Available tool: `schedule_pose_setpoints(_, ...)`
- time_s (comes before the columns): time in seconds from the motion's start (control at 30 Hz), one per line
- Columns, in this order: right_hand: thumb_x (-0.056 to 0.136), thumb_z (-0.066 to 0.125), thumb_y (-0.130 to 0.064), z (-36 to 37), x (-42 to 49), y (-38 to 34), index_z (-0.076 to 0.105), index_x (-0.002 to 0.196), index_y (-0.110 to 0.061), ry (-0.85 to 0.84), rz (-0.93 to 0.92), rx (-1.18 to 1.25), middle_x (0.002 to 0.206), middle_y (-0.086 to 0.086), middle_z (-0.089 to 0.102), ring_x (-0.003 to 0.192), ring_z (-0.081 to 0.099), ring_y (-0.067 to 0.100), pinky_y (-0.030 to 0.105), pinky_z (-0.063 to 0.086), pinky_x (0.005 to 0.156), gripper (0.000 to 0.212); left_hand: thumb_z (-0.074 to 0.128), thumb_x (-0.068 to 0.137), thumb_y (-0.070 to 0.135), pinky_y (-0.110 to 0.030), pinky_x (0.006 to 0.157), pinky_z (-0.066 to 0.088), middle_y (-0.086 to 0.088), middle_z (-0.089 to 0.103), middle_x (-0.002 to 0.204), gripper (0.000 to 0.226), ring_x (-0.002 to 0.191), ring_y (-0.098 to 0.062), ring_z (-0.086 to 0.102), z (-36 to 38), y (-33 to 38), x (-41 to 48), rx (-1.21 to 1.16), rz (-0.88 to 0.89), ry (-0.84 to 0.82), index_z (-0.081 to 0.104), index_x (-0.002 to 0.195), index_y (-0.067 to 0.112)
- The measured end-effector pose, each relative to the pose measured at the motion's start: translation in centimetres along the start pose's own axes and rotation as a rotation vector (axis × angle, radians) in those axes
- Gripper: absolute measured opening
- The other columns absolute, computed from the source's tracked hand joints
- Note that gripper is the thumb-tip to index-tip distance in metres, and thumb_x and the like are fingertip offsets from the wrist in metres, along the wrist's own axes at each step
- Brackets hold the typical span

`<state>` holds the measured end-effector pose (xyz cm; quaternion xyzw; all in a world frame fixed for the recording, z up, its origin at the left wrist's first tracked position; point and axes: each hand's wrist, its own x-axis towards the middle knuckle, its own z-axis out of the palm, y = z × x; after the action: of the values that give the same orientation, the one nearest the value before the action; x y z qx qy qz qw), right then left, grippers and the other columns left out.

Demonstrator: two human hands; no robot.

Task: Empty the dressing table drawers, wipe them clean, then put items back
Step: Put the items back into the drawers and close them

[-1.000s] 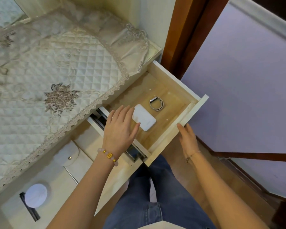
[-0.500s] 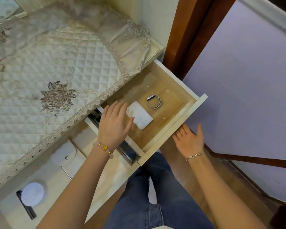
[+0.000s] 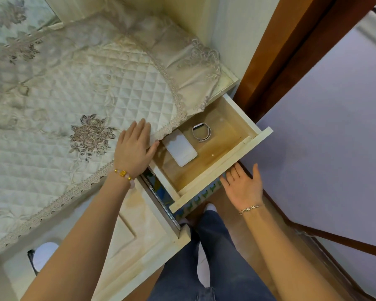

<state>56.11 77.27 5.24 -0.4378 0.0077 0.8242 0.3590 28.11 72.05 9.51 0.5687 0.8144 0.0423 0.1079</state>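
- Head view: your left hand (image 3: pixel 135 149) lies flat and empty on the counter's quilted cover (image 3: pixel 78 88), beside the drawer (image 3: pixel 221 168); your right hand (image 3: pixel 243 187) is open, palm up, under its front.
- The white case (image 3: pixel 179 147) and bracelet (image 3: pixel 201 132) lie inside.
- Risk: unsupported, the extended drawer could tip; the lace edge may snag it.
- Since a second ago, your left hand has left the case.

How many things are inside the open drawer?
2: a white flat case near the cloth edge, and a wristband beside it, further in. The lace cloth overhangs one corner, so more may hide.
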Motion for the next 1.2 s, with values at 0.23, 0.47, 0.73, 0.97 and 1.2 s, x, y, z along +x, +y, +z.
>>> schedule_pose_setpoints(0.23, 0.091, 0.033, -0.059, 2.9, 2.4, 0.5, 0.027, 0.145, -0.012, -0.032, 0.016, -0.040, 0.150, 0.005, 0.033, 0.136, 0.032, 0.021, 0.043, 0.023, 0.113, 0.072, 0.039, 0.096, 0.043, -0.045, 0.116, 0.014, -0.006, 0.022, 0.154, 0.059, 0.143, -0.023, 0.014, 0.5, -0.3, 0.0, -0.098, -0.022, -0.004, 0.028, 0.145, 0.012)
schedule_pose_setpoints(0.47, 0.093, 0.029, -0.058, 6.2, 5.4, 0.9, 0.021, 0.147, -0.012, -0.059, 0.060, -0.091, 0.153, 0.006, 0.025, 0.141, 0.023, 0.021, 0.042, 0.018, 0.115, 0.071, 0.032, 0.093, 0.046, -0.038, 0.117, 0.006, -0.001, 0.019, 0.155, 0.061, 0.144, -0.017, 0.010, 0.8, -0.6, -0.7, -0.196, -0.017, 0.024, 0.027, 0.146, 0.016)
schedule_pose_setpoints(0.73, 0.094, 0.026, -0.057, 10.1, 8.6, 1.3, 0.020, 0.147, -0.011, -0.092, 0.081, -0.110, 0.153, 0.008, 0.025, 0.141, 0.024, 0.022, 0.041, 0.018, 0.116, 0.070, 0.040, 0.096, 0.039, -0.036, 0.117, 0.005, -0.001, 0.022, 0.154, 0.056, 0.144, -0.017, 0.012, 1.1, -0.2, -0.7, -0.202, -0.048, 0.052, 0.030, 0.145, 0.014)
schedule_pose_setpoints(0.97, 0.093, 0.030, -0.058, 12.1, 10.4, 1.3, 0.043, 0.130, -0.014, -0.106, 0.093, -0.105, 0.128, 0.005, 0.048, 0.122, 0.043, 0.020, 0.035, 0.038, 0.098, 0.058, 0.043, 0.096, 0.038, -0.037, 0.117, 0.008, -0.001, 0.026, 0.153, 0.055, 0.143, -0.018, 0.016, 1.1, -0.2, -0.5, -0.229, -0.064, 0.065, 0.032, 0.144, 0.015)
schedule_pose_setpoints(1.2, 0.093, 0.032, -0.057, 11.4, 9.7, 0.8, 0.042, 0.135, -0.010, -0.104, 0.104, -0.160, 0.136, 0.007, 0.047, 0.123, 0.046, 0.023, 0.040, 0.029, 0.111, 0.064, 0.042, 0.096, 0.039, -0.037, 0.117, 0.007, 0.000, 0.024, 0.153, 0.056, 0.143, -0.017, 0.015, 1.0, 0.0, -0.5, -0.202, -0.086, 0.049, 0.030, 0.144, 0.016)
